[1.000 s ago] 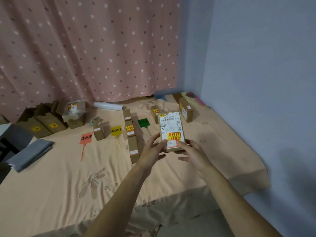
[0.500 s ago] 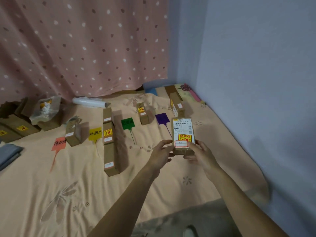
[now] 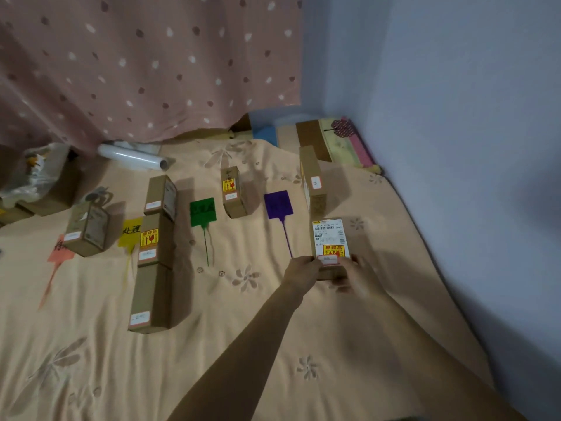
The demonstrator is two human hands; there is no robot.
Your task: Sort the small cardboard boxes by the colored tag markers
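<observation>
The left hand [image 3: 303, 268] and right hand [image 3: 358, 273] both grip the near end of a small cardboard box [image 3: 330, 238], fingers curled round its sides, though the right hand is blurred. The box lies label-up, on or just above the peach sheet [image 3: 212, 360] — which, I cannot tell. The purple tag [image 3: 277, 205] lies at the box's 10 o'clock. Just beyond at 12 o'clock stands another box [image 3: 314, 180]. Toward 9 o'clock lie the green tag [image 3: 202, 212], yellow tag [image 3: 131, 232] and orange tag [image 3: 59, 253].
</observation>
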